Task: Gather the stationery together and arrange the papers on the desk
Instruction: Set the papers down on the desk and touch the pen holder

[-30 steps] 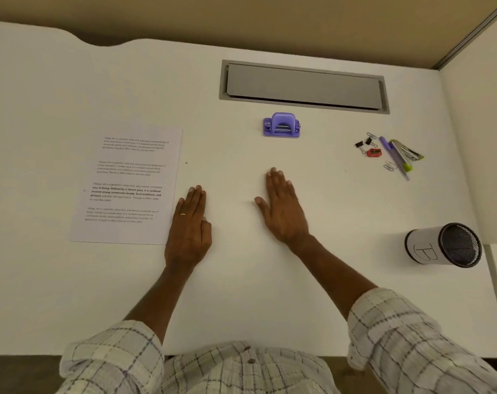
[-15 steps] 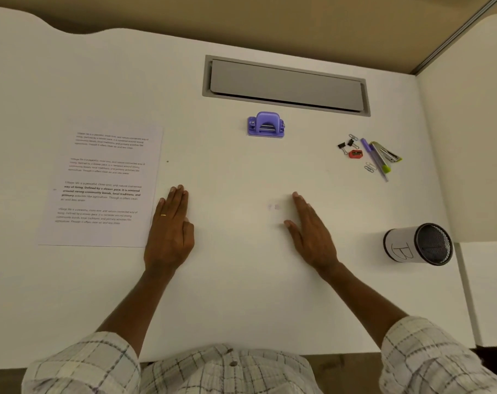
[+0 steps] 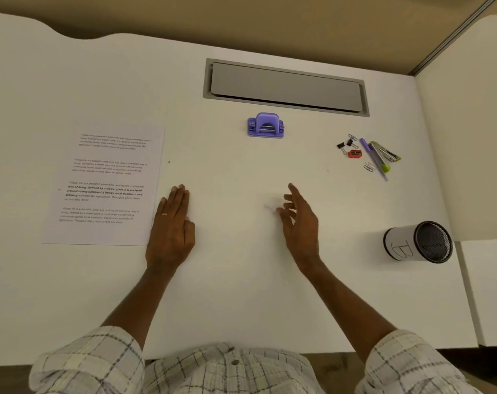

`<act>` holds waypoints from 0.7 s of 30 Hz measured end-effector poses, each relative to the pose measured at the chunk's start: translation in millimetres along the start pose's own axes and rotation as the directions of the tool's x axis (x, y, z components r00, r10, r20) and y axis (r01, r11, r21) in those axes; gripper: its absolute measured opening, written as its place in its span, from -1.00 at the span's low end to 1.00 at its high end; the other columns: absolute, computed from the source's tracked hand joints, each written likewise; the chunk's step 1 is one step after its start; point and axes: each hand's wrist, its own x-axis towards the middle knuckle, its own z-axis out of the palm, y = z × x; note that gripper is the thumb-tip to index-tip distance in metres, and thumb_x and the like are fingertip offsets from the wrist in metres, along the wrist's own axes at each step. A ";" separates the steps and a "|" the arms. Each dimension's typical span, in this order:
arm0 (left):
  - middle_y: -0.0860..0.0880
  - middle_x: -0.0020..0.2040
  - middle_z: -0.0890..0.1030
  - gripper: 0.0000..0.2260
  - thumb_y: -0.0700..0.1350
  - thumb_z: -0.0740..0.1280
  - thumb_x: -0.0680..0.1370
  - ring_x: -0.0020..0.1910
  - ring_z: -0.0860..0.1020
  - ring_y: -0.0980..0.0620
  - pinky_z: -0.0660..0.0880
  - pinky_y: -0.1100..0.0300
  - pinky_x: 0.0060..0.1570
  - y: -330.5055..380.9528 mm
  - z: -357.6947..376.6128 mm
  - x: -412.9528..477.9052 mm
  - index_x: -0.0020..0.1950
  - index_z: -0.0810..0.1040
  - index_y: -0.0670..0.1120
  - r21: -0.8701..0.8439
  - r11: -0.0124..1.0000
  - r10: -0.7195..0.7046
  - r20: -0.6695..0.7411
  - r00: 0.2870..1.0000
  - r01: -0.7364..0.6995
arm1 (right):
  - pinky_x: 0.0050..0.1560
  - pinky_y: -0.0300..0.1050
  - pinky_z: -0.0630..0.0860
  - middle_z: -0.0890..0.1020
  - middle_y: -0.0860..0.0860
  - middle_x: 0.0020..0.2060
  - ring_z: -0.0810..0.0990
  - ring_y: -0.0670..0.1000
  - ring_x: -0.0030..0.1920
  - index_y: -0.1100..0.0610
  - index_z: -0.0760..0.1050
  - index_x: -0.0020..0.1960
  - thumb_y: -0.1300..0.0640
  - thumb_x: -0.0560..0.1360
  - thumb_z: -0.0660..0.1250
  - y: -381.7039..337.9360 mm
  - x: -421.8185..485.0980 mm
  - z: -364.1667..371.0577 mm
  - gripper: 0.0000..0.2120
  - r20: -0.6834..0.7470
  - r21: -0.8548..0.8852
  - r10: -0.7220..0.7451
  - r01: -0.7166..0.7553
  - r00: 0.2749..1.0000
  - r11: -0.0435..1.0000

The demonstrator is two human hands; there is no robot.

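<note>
Print on the paper sheet (image 3: 105,183) at far left is too tiny to read. Left hand (image 3: 171,231) lies flat on the smooth white desk (image 3: 241,294) at the sheet's edge. Right hand (image 3: 301,223) is loose-fingered and holds nothing. Binder clips (image 3: 345,145), red sharpener (image 3: 355,153) and stapler (image 3: 385,151) are clustered far right, with a round mesh cup (image 3: 418,242) on its side nearer.

paper (image 3: 105,180): print is coming out too small to read
right hand (image 3: 301,223): fingertips (image 3: 291,186) are blurring slightly
pen (image 3: 373,157): tip is fading into the desk (image 3: 241,294), too thin to tell
cup (image 3: 418,241): dark mesh is hiding its inside
sleeves (image 3: 412,365): bottom edge is cutting both off
</note>
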 end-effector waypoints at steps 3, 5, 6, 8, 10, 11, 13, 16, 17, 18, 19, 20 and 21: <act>-0.09 0.63 0.20 -0.45 -0.16 0.02 0.60 0.63 0.12 0.00 0.15 -0.09 0.59 0.5 -0.3 0.3 0.62 0.16 -0.18 0.000 1.000 0.001 0.003 1.000 -0.001 | 0.11 -0.14 0.62 0.60 -0.08 0.13 0.63 -0.12 0.02 0.04 0.56 0.32 0.17 0.57 0.40 6.3 2.9 1.1 -0.68 0.032 -0.052 0.004 -0.002 0.999 0.999; -0.09 0.63 0.20 -0.44 -0.17 0.02 0.59 0.64 0.12 0.00 0.14 -0.09 0.59 1.8 -1.0 0.1 0.62 0.16 -0.18 0.003 1.000 -0.005 0.008 1.000 0.005 | 0.12 -0.24 0.57 0.61 -0.08 0.07 0.63 -0.10 0.01 0.09 0.60 0.26 0.19 0.59 0.36 1.5 4.6 9.9 -0.75 0.058 -0.104 -0.056 0.062 0.997 0.993; -0.09 0.63 0.20 -0.44 -0.17 0.02 0.59 0.64 0.12 0.00 0.14 -0.08 0.59 2.5 -1.5 0.2 0.62 0.16 -0.18 0.004 1.000 -0.006 0.009 1.000 0.006 | 0.12 -0.29 0.55 0.61 -0.08 0.06 0.62 -0.10 0.02 0.09 0.60 0.26 0.21 0.60 0.33 -3.7 7.5 15.0 -0.75 0.078 -0.132 -0.097 0.107 0.992 0.985; -0.09 0.63 0.20 -0.44 -0.18 0.03 0.59 0.64 0.12 0.00 0.14 -0.08 0.59 3.1 -2.6 0.1 0.62 0.16 -0.19 0.002 1.000 -0.004 0.011 1.000 0.004 | 0.15 -0.28 0.54 0.62 -0.04 0.09 0.61 -0.06 0.07 0.10 0.58 0.29 0.26 0.61 0.28 -14.7 17.2 22.8 -0.71 0.123 -0.193 -0.170 0.191 0.978 0.962; -0.09 0.63 0.20 -0.44 -0.18 0.03 0.59 0.63 0.13 0.00 0.14 -0.08 0.59 2.5 -2.9 0.2 0.61 0.17 -0.19 -0.003 1.000 0.000 0.008 1.000 0.000 | 0.20 -0.19 0.54 0.61 0.04 0.18 0.58 0.02 0.17 0.13 0.54 0.36 0.35 0.59 0.25 -20.3 29.3 27.3 -0.62 0.172 -0.278 -0.215 0.257 0.961 0.926; -0.09 0.63 0.21 -0.44 -0.18 0.03 0.58 0.63 0.13 0.00 0.14 -0.08 0.59 2.1 -2.7 0.2 0.61 0.17 -0.19 -0.004 1.000 0.002 0.005 1.000 -0.002 | 0.21 -0.15 0.53 0.59 0.07 0.23 0.56 0.05 0.22 0.13 0.50 0.40 0.39 0.56 0.23 -21.6 33.9 27.8 -0.55 0.205 -0.313 -0.220 0.277 0.954 0.909; -0.09 0.63 0.21 -0.44 -0.18 0.03 0.58 0.63 0.13 0.00 0.14 -0.08 0.59 1.5 -1.8 0.1 0.61 0.17 -0.18 -0.006 1.000 0.002 -0.001 1.000 -0.002 | 0.15 -0.06 0.59 0.54 0.10 0.30 0.51 0.10 0.27 0.15 0.44 0.46 0.43 0.52 0.23 -22.3 39.2 26.5 -0.47 0.281 -0.360 -0.228 0.323 0.932 0.875; -0.08 0.63 0.20 -0.44 -0.18 0.03 0.59 0.63 0.13 0.01 0.15 -0.07 0.59 0.6 -0.6 0.0 0.62 0.16 -0.17 -0.005 1.000 0.011 -0.012 1.000 -0.011 | -0.05 0.03 0.64 0.55 0.11 0.29 0.53 0.14 0.26 0.19 0.44 0.45 0.49 0.47 0.28 -16.6 41.9 16.2 -0.42 0.397 -0.391 -0.321 0.474 0.860 0.789; -0.08 0.63 0.20 -0.44 -0.18 0.04 0.59 0.63 0.13 0.01 0.15 -0.06 0.59 0.0 -0.4 0.0 0.62 0.16 -0.16 -0.005 1.000 0.012 -0.017 1.000 -0.012 | -0.08 0.01 0.65 0.57 0.11 0.28 0.54 0.15 0.25 0.19 0.46 0.44 0.50 0.45 0.29 -12.5 41.2 11.0 -0.42 0.436 -0.385 -0.355 0.528 0.827 0.757; -0.07 0.63 0.21 -0.44 -0.18 0.04 0.59 0.63 0.13 0.02 0.15 -0.06 0.59 -0.5 -0.2 0.2 0.62 0.16 -0.16 -0.006 1.000 0.013 -0.021 1.000 -0.013 | -0.07 -0.01 0.64 0.58 0.12 0.27 0.55 0.15 0.25 0.18 0.48 0.43 0.49 0.46 0.28 -7.3 39.5 4.9 -0.44 0.473 -0.373 -0.381 0.572 0.794 0.730; -0.07 0.63 0.21 -0.45 -0.18 0.04 0.59 0.63 0.13 0.02 0.15 -0.06 0.59 -1.1 0.1 0.2 0.62 0.16 -0.16 -0.006 1.000 0.015 -0.023 1.000 -0.015 | -0.03 -0.01 0.63 0.58 0.12 0.27 0.56 0.15 0.25 0.18 0.49 0.42 0.46 0.48 0.25 -1.7 36.8 -1.6 -0.47 0.499 -0.363 -0.390 0.595 0.774 0.717; -0.07 0.63 0.21 -0.44 -0.18 0.04 0.59 0.63 0.13 0.02 0.15 -0.05 0.59 -1.5 0.5 0.1 0.62 0.16 -0.16 -0.007 1.000 0.016 -0.023 1.000 -0.016 | 0.03 -0.01 0.63 0.58 0.12 0.28 0.57 0.15 0.26 0.17 0.49 0.42 0.40 0.52 0.21 3.7 33.6 -7.9 -0.51 0.498 -0.363 -0.378 0.584 0.780 0.726; -0.07 0.63 0.21 -0.44 -0.18 0.04 0.59 0.63 0.13 0.02 0.14 -0.05 0.59 -1.8 0.7 0.1 0.62 0.16 -0.16 -0.007 1.000 0.016 -0.023 1.000 -0.016 | 0.10 0.01 0.63 0.57 0.12 0.29 0.57 0.14 0.26 0.16 0.49 0.42 0.35 0.55 0.19 8.2 30.9 -13.2 -0.55 0.467 -0.375 -0.350 0.540 0.812 0.753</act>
